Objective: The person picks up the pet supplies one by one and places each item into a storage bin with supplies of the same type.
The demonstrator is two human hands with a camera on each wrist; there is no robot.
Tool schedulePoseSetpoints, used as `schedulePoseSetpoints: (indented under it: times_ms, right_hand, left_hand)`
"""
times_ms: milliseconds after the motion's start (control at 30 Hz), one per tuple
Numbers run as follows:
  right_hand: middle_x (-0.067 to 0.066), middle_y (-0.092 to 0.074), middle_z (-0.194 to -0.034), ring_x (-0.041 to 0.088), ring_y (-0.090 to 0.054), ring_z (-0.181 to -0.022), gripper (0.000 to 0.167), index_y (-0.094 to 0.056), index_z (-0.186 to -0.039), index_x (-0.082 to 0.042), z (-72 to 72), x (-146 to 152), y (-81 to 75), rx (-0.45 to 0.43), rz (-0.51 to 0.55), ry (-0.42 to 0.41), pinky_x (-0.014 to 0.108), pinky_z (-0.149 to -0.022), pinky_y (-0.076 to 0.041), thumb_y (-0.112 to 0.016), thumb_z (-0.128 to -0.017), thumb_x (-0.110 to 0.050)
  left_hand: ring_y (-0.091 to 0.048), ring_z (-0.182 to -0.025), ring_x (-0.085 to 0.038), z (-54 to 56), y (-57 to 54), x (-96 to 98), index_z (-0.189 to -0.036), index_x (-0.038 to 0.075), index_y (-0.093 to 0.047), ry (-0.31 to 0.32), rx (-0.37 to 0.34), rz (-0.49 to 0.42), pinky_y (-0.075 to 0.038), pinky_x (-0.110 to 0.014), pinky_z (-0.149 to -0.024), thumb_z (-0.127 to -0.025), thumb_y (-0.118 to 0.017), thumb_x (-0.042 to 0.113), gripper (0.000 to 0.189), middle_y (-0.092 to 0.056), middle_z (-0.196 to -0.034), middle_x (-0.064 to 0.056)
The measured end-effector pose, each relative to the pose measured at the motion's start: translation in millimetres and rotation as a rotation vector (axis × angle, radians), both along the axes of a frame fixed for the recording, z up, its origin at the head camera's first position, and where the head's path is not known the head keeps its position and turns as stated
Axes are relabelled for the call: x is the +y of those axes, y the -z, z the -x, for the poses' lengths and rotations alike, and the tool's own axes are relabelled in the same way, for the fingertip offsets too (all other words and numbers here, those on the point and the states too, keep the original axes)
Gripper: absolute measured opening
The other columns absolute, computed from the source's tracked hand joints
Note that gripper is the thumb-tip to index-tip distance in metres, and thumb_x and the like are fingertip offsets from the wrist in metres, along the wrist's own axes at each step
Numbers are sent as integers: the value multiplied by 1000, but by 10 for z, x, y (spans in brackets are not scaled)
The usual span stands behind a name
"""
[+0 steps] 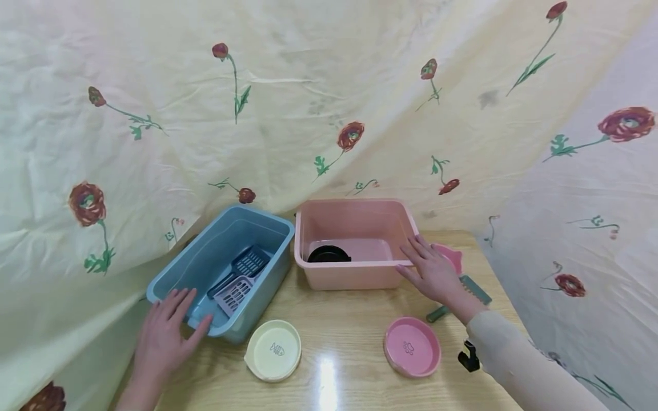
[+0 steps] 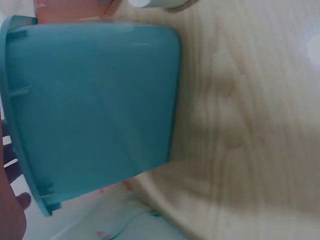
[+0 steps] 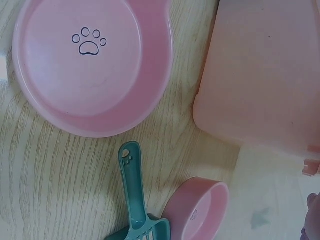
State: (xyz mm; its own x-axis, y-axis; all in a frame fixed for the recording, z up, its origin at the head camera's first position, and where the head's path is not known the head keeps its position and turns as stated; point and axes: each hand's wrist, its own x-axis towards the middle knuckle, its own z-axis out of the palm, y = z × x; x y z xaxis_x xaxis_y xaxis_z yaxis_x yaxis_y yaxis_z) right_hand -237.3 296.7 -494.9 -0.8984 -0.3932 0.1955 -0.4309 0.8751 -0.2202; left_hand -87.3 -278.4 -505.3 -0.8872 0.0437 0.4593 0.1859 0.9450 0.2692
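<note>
Finds left hand (image 1: 167, 331) and right hand (image 1: 432, 269) apart, unclenched, at rectangular blue plastic tub (image 1: 272, 288), lower left, and rectangular pink plastic tub (image 1: 354, 278), centre. Judges work partial, with slotted lilac scoop (image 1: 235, 293) inside blue plastic tub, round pink bowl (image 1: 413, 347) outside, lower right.

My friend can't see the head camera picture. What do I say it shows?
A person's left hand is at a blue bin with two scoops inside; their right hand is at a pink bin with a black object inside. A cream bowl and a pink bowl sit on the wooden table.
</note>
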Motion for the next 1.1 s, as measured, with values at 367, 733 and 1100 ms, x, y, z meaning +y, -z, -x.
schedulePoseSetpoints:
  times_ms: [367,733,1100]
  right_hand:
    - [27,-34,-169,46,-23,-160,73,-45,-161,-3,-10,0,-40,-25,-2,-23,69,-126,-24,-62,-106,-49]
    - [25,-44,-164,47,-43,-150,73,-50,-157,-1,-134,329,-429,-72,-25,-107,68,-123,-31,-77,-99,-37]
    - [21,-68,-142,53,-61,-129,64,-69,-141,-7,-252,709,-615,-188,-203,-239,67,-100,-55,-90,-87,-35]
  left_hand:
    - [-49,-145,-46,-121,275,104,-139,1,-68,-36,171,-98,-16,-48,-134,-99,-64,59,71,-64,-144,-28]
    - [-58,-133,-52,-100,401,103,-129,1,-75,5,310,-135,-25,-56,-131,-103,-45,75,84,-69,-136,-27]
    - [-58,-131,-55,-60,393,93,-129,2,-75,11,338,-138,-25,-55,-130,-103,-47,73,81,-69,-135,-27]
